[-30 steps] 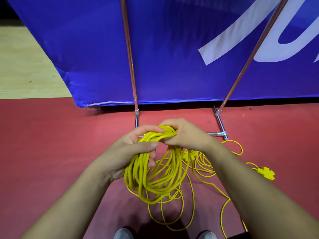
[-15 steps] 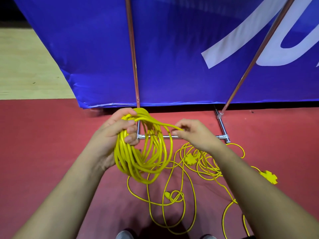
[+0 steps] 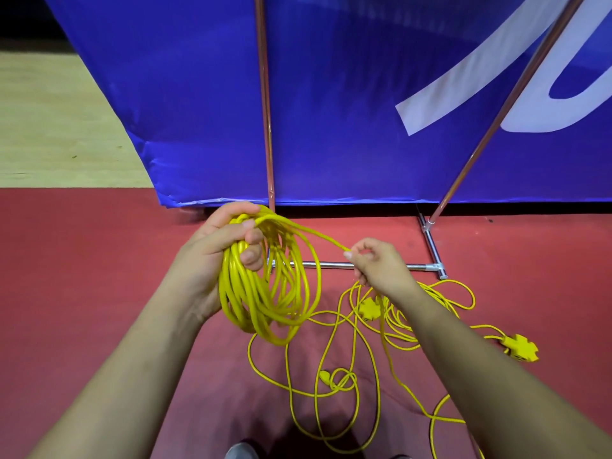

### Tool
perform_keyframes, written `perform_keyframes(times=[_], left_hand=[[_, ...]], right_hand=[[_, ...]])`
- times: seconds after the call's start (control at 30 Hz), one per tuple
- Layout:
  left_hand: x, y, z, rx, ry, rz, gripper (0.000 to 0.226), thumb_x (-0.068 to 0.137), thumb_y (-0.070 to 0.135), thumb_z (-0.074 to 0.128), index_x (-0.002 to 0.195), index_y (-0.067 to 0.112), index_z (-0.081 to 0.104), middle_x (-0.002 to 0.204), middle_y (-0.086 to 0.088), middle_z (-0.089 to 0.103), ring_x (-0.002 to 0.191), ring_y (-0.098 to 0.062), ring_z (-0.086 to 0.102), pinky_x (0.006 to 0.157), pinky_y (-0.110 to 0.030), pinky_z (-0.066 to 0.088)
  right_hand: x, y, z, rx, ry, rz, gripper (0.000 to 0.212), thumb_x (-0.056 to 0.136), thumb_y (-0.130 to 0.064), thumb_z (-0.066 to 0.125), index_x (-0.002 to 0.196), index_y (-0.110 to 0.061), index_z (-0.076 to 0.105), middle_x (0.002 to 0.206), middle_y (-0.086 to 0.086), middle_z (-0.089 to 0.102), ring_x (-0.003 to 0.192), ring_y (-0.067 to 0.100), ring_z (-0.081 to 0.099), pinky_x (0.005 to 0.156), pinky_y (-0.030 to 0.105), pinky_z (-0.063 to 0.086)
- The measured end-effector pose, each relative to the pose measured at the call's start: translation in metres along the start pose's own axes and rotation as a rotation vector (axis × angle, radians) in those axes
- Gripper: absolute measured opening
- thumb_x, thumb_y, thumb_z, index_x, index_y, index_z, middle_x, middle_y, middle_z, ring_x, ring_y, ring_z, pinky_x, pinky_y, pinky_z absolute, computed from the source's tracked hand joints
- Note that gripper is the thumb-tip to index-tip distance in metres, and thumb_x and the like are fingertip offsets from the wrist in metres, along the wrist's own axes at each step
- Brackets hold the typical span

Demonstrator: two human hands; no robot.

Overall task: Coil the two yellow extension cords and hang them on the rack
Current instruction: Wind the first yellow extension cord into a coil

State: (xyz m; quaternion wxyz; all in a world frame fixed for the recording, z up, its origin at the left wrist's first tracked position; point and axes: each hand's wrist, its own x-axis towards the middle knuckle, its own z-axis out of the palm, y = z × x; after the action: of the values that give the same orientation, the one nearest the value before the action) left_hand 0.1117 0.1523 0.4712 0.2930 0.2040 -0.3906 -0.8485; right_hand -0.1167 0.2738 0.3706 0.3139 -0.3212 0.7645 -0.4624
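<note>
My left hand grips the top of a coil of yellow extension cord whose loops hang down in front of me. A single strand runs from the coil's top to my right hand, which pinches it to the right of the coil. Below my right hand the loose yellow cord lies tangled on the red floor, with one yellow socket block under my wrist and another socket block at the right. The rack's metal base bar lies just behind my hands.
Two copper-coloured rack poles rise from the base in front of a blue banner. Pale wooden floor lies at the far left, beyond the red floor. My shoe tips show at the bottom edge.
My hands have separated: the left lifted the coil up and to the left, and the right drew a single strand out to the right. More loose cord shows on the floor.
</note>
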Motion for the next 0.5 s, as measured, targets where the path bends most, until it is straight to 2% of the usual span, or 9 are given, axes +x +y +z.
perform_keyframes(times=[0.07,0.13,0.2,0.27,0.3,0.4,0.43,0.5], left_hand=[[0.002,0.000,-0.001,-0.050,0.041,0.066,0.021,0.083,0.000,0.045,0.087,0.015,0.060,0.060,-0.003,0.046,0.039,-0.009,0.040,0.042,-0.018,0.036],[0.004,0.001,-0.002,-0.061,0.068,0.125,0.021,0.082,-0.001,0.046,0.086,0.015,0.059,0.060,-0.004,0.046,0.040,-0.010,0.041,0.043,-0.019,0.036],[0.004,0.002,-0.003,-0.050,0.079,0.156,0.021,0.082,-0.002,0.048,0.086,0.015,0.060,0.061,-0.005,0.047,0.043,-0.012,0.043,0.044,-0.020,0.037],[0.004,0.004,-0.006,-0.029,0.106,0.164,0.021,0.085,-0.002,0.049,0.087,0.015,0.060,0.063,-0.006,0.048,0.047,-0.015,0.049,0.046,-0.022,0.043],[0.004,0.005,-0.007,-0.007,0.131,0.160,0.019,0.087,-0.001,0.049,0.089,0.015,0.059,0.063,-0.006,0.049,0.051,-0.017,0.055,0.048,-0.023,0.048],[0.003,0.003,-0.010,0.109,0.178,0.128,0.014,0.090,0.002,0.052,0.093,0.013,0.059,0.063,-0.006,0.053,0.065,-0.025,0.069,0.058,-0.027,0.058],[0.003,0.001,-0.010,0.171,0.179,0.123,0.013,0.090,0.002,0.053,0.095,0.012,0.060,0.064,-0.007,0.055,0.063,-0.025,0.069,0.058,-0.028,0.058],[0.002,-0.004,-0.009,0.372,0.160,0.133,0.012,0.090,0.001,0.057,0.095,0.010,0.062,0.064,-0.006,0.060,0.056,-0.021,0.066,0.054,-0.027,0.055]], right_hand=[[0.001,0.012,-0.003,-0.124,-0.066,0.007,0.019,0.092,-0.014,0.064,0.075,-0.010,0.056,0.055,0.001,0.049,0.041,0.005,0.041,0.040,0.015,0.034],[0.003,0.029,-0.004,-0.316,-0.152,0.023,0.027,0.092,-0.016,0.064,0.068,-0.015,0.052,0.058,-0.002,0.042,0.049,0.009,0.035,0.046,0.023,0.031],[0.002,0.045,-0.002,-0.376,-0.252,0.083,0.031,0.092,-0.011,0.062,0.066,-0.018,0.046,0.063,-0.001,0.040,0.062,0.013,0.046,0.058,0.028,0.032],[0.002,0.057,0.002,-0.317,-0.291,0.147,0.025,0.092,-0.004,0.057,0.071,-0.011,0.047,0.068,0.004,0.048,0.082,0.021,0.061,0.066,0.030,0.034],[-0.001,0.055,0.003,-0.257,-0.291,0.178,0.019,0.093,-0.003,0.055,0.076,-0.007,0.048,0.068,0.006,0.054,0.078,0.022,0.061,0.064,0.028,0.036],[-0.007,0.030,0.008,0.011,-0.197,0.268,0.011,0.095,-0.002,0.054,0.089,-0.008,0.048,0.063,0.010,0.057,0.046,0.019,0.056,0.048,0.024,0.044],[-0.006,0.018,0.009,-0.007,-0.152,0.261,0.012,0.094,-0.002,0.055,0.086,-0.010,0.050,0.061,0.008,0.056,0.042,0.017,0.052,0.044,0.023,0.042],[-0.007,-0.012,0.006,-0.274,-0.140,0.156,0.015,0.089,-0.004,0.057,0.077,-0.013,0.057,0.055,0.002,0.053,0.037,0.008,0.044,0.037,0.019,0.035]])
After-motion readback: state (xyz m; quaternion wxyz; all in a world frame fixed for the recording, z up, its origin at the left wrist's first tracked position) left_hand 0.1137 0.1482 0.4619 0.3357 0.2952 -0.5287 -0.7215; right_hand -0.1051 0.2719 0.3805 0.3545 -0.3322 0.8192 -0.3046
